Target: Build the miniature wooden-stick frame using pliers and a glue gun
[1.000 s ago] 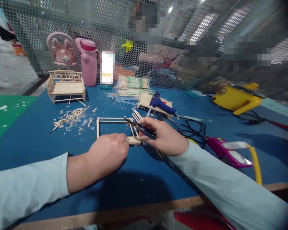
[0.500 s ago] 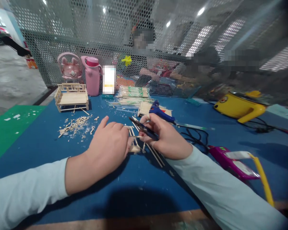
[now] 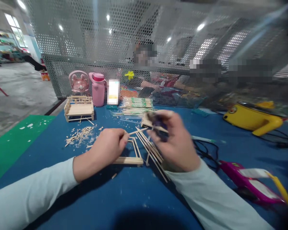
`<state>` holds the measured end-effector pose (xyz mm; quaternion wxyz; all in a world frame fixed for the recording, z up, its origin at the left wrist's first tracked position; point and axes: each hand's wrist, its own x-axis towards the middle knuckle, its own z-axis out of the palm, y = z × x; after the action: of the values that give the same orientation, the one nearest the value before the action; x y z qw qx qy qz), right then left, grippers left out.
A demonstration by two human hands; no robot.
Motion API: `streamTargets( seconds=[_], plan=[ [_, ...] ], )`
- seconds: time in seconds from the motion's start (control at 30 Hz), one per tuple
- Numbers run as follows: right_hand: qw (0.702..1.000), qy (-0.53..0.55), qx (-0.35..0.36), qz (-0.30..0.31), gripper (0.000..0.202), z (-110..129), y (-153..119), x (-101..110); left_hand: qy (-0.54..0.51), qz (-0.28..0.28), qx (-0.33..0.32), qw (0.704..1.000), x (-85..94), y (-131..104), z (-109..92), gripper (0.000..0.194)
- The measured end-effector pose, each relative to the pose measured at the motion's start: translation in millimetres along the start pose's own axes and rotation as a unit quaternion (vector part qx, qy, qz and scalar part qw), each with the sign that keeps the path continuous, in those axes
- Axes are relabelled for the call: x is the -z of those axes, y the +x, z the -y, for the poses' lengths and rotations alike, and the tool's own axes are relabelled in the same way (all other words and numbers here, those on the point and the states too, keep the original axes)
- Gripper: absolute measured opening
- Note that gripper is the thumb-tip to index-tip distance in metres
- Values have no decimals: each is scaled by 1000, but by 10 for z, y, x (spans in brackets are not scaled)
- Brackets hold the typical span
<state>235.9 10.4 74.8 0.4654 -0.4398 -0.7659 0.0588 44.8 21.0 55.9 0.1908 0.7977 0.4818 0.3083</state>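
Observation:
My left hand point(image 3: 108, 144) is closed in a pinch on a thin wooden stick point(image 3: 136, 131), which points right. Below it a small frame of glued sticks point(image 3: 127, 160) lies on the blue tabletop, partly covered by the hand. My right hand point(image 3: 180, 140) is curled around a dark blue tool point(image 3: 161, 126), blurred by motion, which looks like the glue gun. Under and beside that hand, several loose sticks point(image 3: 150, 148) lie slanting. A small wooden piece point(image 3: 147, 120) shows just behind the tool.
A finished-looking miniature stick bench point(image 3: 79, 109) stands back left, near stick offcuts point(image 3: 81, 135). Behind are a pink bottle point(image 3: 98, 91), a lit phone point(image 3: 113, 92) and bundled sticks point(image 3: 137, 103). To the right are a yellow pot point(image 3: 252, 118), a magenta device point(image 3: 251, 183) and black cables point(image 3: 207, 153).
My right hand no longer shows the black-handled cutter and now grips the blue tool. My left hand has lifted off the frame with a stick, uncovering more of it. The view tilted up.

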Motion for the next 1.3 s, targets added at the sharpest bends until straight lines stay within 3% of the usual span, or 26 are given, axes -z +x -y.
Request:
streamTargets(
  seconds=[0.03, 0.1, 0.27, 0.37, 0.77, 1.3],
  plan=[
    [999, -10, -19, -40, 42, -21, -5, 71, -68, -21, 25, 997, 26, 36, 28, 31],
    [996, -23, -76, -45, 39, -69, -30, 186, -177, -50, 77, 980, 66, 101, 78, 33],
    [982, -49, -111, 144, 38, -136, -114, 153, -250, -61, 112, 960, 50, 149, 114, 34],
    [976, -39, -105, 187, 44, -116, -141, 44, -270, -50, 109, 955, 14, 113, 69, 33],
    [972, -51, -102, 204, 54, -148, -189, -26, -305, -68, 93, 945, -72, 32, 46, 32],
    [974, -75, -56, 207, 53, -73, -201, -129, -263, -59, 74, 960, -135, -35, -6, 35]
  ],
)
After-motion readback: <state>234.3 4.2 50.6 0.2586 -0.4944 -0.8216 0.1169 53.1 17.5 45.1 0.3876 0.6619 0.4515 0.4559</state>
